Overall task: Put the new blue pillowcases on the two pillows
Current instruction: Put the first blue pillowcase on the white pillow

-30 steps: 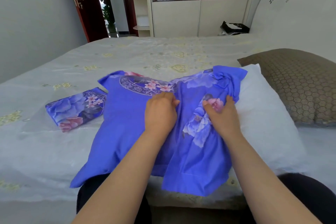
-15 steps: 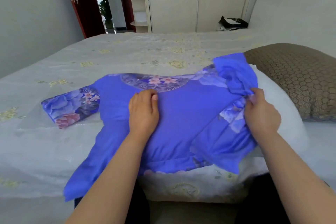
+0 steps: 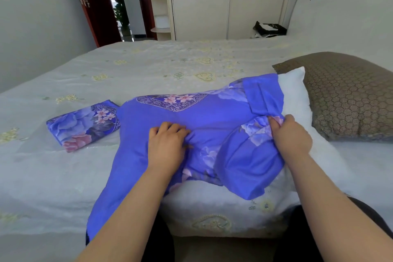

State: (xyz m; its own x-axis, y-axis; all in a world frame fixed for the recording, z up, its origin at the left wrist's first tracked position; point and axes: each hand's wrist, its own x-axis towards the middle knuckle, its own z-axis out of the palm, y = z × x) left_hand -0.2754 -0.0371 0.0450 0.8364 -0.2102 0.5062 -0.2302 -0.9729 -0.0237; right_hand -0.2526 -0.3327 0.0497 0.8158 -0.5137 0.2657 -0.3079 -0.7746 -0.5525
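Two bare hands work on one blue pillowcase [image 3: 191, 125] in the single head view, and it lies across the near edge of the bed [image 3: 148, 66], partly drawn over a white pillow [image 3: 297, 100]. At about 7 o'clock from the middle of the frame, the left hand [image 3: 167, 144] lies palm down on the blue cloth with its fingers curled, bunching a small fold of fabric under the fingertips; how firmly it grips cannot be told. At about 4 o'clock, the right hand [image 3: 292, 136] pinches the gathered open edge of the pillowcase between thumb and fingers, right where the blue cloth meets the bare white pillow. The pillow's far corner shows at 2 o'clock, while most of its left part is hidden under the cloth, so how far in it sits is hard to judge. A loose flap of the pillowcase hangs down over the bed edge at 7 o'clock. A second pillowcase [image 3: 85, 125], folded, lies flat on the bed at 9 o'clock, just beside the first. A brown patterned pillow [image 3: 348, 95] rests at 3 o'clock, touching the white one, its right end cut off by the frame. Both forearms enter from the bottom edge.
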